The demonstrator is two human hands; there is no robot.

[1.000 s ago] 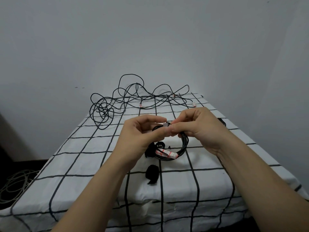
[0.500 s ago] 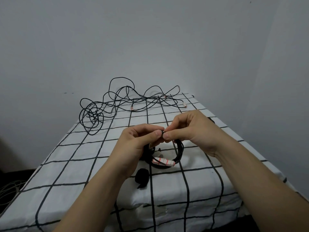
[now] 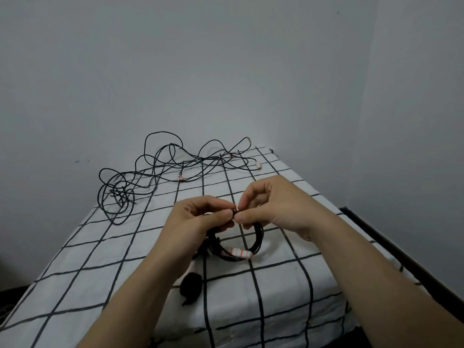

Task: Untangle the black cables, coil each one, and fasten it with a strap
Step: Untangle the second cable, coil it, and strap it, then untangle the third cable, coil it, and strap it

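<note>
A small coil of black cable [image 3: 258,241] with white, red-striped plugs hangs between my hands just above the table. My left hand [image 3: 198,222] and my right hand [image 3: 273,207] both pinch a black strap [image 3: 235,212] at the top of the coil, fingertips almost touching. A tangled heap of black cables [image 3: 155,172] lies spread across the far end of the table. A rolled black strap [image 3: 191,287] lies on the cloth below my left wrist. Another dark piece sits partly hidden under my left hand.
The table wears a white cloth with a black grid [image 3: 276,285]. A grey wall stands right behind it. The table's right edge drops to a dark floor [image 3: 401,247]. Pale cable lies on the floor at the lower left [image 3: 3,310].
My hands with the coil have stayed together at the strap, shifting slightly. The view has swung to the right and tilted, so the tangle now sits further left.
</note>
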